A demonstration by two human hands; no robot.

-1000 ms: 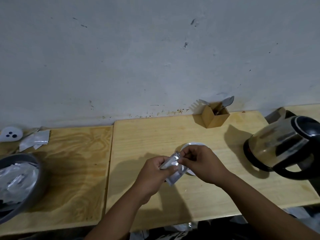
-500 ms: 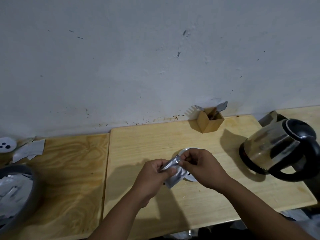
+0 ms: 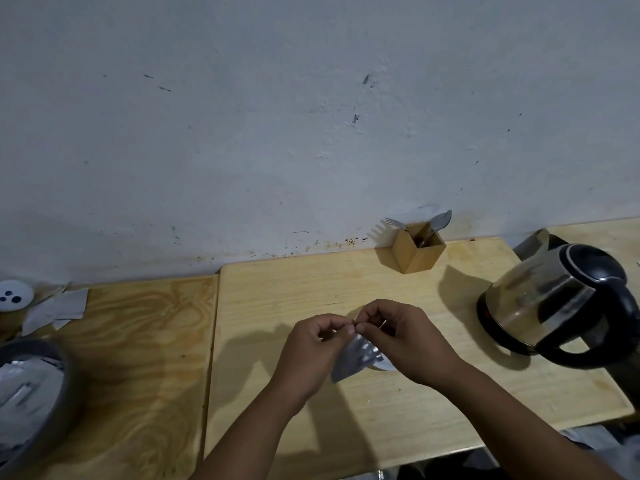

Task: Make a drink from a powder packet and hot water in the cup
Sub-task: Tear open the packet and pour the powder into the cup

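Both hands pinch the top edge of the silver packet (image 3: 353, 358), left hand (image 3: 311, 355) and right hand (image 3: 405, 344) close together above the mostly hidden cup (image 3: 384, 366). Tearing it open seems underway; next comes tipping the powder in.

Single head-worn wide-angle view, facing forward and down, close over the table (image 3: 346, 282) (wall fills the upper half).

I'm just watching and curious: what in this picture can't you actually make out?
- Cup: head view, nearly all hidden under the hands and packet; contents unseen.
- Packet's top edge: covered by left hand and right hand; torn or not, unclear.
- Kettle: cut off at the right edge.
- Grey bowl: cut off at the left edge.
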